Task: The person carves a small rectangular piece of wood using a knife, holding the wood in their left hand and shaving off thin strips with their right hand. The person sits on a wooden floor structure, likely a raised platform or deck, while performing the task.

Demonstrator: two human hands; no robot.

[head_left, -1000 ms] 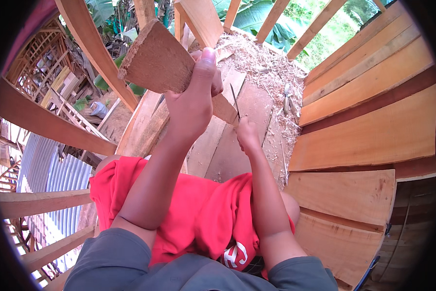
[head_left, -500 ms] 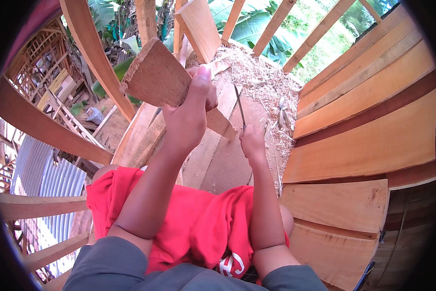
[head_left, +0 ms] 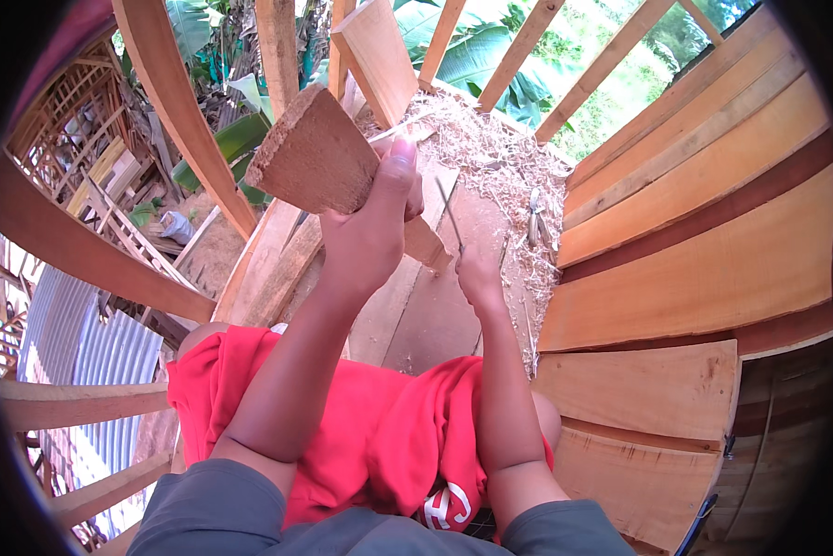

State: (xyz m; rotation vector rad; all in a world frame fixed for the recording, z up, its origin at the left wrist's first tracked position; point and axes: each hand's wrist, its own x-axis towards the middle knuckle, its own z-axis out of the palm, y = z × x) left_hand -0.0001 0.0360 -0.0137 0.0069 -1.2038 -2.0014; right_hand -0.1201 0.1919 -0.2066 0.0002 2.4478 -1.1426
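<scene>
My left hand point(head_left: 372, 222) is closed around a rough brown wooden piece point(head_left: 316, 159), thumb pressed along its side. The wide end of the wood rises to the left of the hand, and a narrower end shows below and right of the fingers. Lower and to the right, my right hand point(head_left: 479, 278) is wrapped round the handle of a thin knife point(head_left: 451, 215). Its slender dark blade points up and slightly left, apart from the wood by a small gap. The handle is mostly hidden in the fist.
Wood shavings point(head_left: 491, 130) cover the far and right parts of the plank floor point(head_left: 435, 315). Metal pliers-like tool point(head_left: 533, 218) lies among them. Stacked boards form a wall point(head_left: 694, 250) on the right. Upright posts point(head_left: 189, 111) stand left, and a thick board point(head_left: 377, 60) leans ahead. Red cloth point(head_left: 361, 417) covers my lap.
The wooden piece and my left hand have shifted slightly right and down. The knife has moved a little left, its blade now leaning more toward the wood.
</scene>
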